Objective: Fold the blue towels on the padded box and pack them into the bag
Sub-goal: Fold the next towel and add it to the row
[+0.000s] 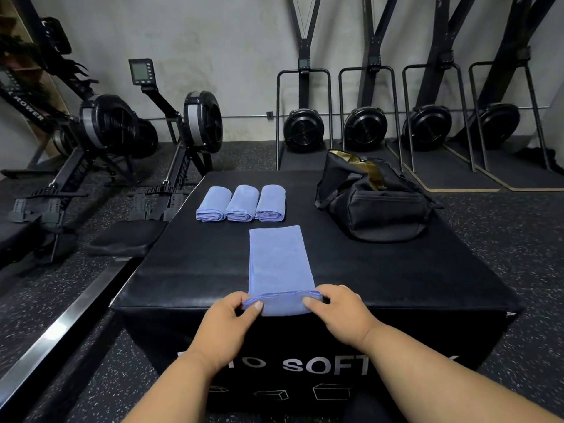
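Both hands' fingers, left [236, 311] and right [337, 302], pinching towel [279, 264] roll. Below fingers, box [396, 285] reading "SOFT". Beyond, bag [374, 206].

left hand [235, 312] and right hand [334, 303] forward, side by side, fingers pinching

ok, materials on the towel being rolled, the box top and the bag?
Towel: soft matte blue cloth, probably microfibre; fine nap, stitched edge, rolls limply under both hands.
Box top: black padded cover, likely vinyl; faint sheen, shallow dents.
Bag: black woven fabric, likely nylon or polyester; it slumps, with shiny gold lining at the opening.
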Tool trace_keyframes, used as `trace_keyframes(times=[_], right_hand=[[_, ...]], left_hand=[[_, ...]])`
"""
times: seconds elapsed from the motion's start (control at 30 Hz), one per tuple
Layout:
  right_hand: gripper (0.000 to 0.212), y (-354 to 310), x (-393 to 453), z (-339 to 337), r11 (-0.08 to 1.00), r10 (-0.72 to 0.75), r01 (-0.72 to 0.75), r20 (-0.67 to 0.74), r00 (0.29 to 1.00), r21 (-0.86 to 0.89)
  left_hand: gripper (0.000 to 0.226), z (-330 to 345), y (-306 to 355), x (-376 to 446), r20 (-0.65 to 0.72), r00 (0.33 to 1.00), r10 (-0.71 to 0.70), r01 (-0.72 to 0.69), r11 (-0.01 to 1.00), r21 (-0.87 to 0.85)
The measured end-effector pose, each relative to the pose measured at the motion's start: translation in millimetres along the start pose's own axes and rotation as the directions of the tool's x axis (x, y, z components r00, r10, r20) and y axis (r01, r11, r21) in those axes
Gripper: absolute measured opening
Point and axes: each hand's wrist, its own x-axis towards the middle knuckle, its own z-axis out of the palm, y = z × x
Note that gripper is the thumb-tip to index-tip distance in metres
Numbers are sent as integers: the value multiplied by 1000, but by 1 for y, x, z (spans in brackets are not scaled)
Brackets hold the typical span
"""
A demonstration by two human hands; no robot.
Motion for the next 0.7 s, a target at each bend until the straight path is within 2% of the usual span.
trace_keyframes(times=[0.17,0.37,0.57,0.7], right_hand=[[49,2,8,5,997,69,-68,-28,997,27],[50,-3,17,4,993,122,-121,-77,990,13],[47,-5,23,8,988,133,-141,-119,984,-58],[48,-5,23,9,988,139,-147,-137,981,-52]], left_hand=[[22,5,-14,17,-32,995,-95,96,995,15],[31,15,-13,30,-122,987,-104,114,991,74],[38,21,-7,35,-182,979,-95,131,971,198],[33,23,4,35,-231,973,-8,82,946,313]])
